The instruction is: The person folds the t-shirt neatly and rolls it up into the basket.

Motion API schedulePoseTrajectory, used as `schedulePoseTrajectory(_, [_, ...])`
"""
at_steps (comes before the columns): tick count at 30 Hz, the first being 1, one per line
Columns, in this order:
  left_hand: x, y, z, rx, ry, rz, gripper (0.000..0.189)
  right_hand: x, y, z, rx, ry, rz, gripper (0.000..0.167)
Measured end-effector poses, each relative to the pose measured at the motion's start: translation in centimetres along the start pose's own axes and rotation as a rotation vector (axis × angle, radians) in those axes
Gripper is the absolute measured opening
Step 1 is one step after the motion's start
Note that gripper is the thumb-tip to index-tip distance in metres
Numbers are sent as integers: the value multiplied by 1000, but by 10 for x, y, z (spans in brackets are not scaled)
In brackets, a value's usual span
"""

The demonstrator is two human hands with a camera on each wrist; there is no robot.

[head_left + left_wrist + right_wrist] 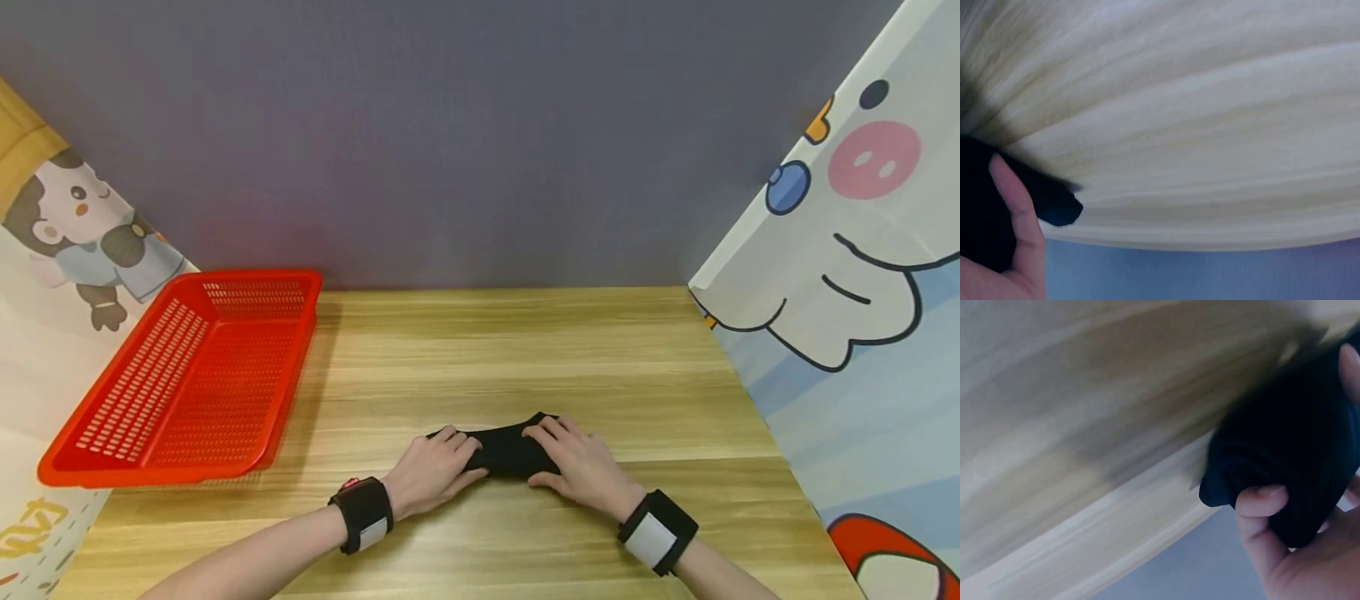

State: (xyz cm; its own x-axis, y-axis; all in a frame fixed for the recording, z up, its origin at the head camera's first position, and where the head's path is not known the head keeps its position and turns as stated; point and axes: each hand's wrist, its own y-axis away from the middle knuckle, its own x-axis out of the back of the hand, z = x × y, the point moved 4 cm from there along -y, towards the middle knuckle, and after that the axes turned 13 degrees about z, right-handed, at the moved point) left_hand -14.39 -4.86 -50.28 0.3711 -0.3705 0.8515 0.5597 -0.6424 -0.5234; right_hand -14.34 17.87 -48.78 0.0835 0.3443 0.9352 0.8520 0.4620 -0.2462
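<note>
A piece of black cloth (502, 454), its exact kind unclear, stretches between both hands low in the middle of the head view. Its left end is held by my left hand (433, 471), fingers over the top and thumb at the near edge. My right hand (583, 468) grips the other end, where a corner pokes up past the fingers. In the left wrist view one digit lies across the dark cloth (985, 206), and a folded end sticks out beyond it. The right wrist view shows fingertips bent around the bunched fabric (1285, 437).
A red plastic basket (294, 379) with slotted walls stands on the left side of the wooden table (525, 350). A grey panel (480, 150) rises behind the table. Cartoon-printed panels flank it left and right (885, 283).
</note>
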Motion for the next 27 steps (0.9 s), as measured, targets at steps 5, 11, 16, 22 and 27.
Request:
schedulePoseTrajectory(5, [0,1,0,16,-19,-23,44,1,-4,2,10,-61,29,40])
schedulePoseTrajectory(11, [-1,8,-4,-50,-103,-29,67,2,-9,5,-15,-114,-9,34])
schedulePoseTrajectory(16, [0,7,-6,-54,-48,-35,52,0,-7,5,-82,-90,-68,51])
schedulePoseTrajectory(22, [2,0,-11,-4,68,-71,44,1,-4,4,8,-5,4,70])
schedulePoseTrajectory(27, [0,-3,-12,30,122,-126,41,3,-7,7,38,4,42,47])
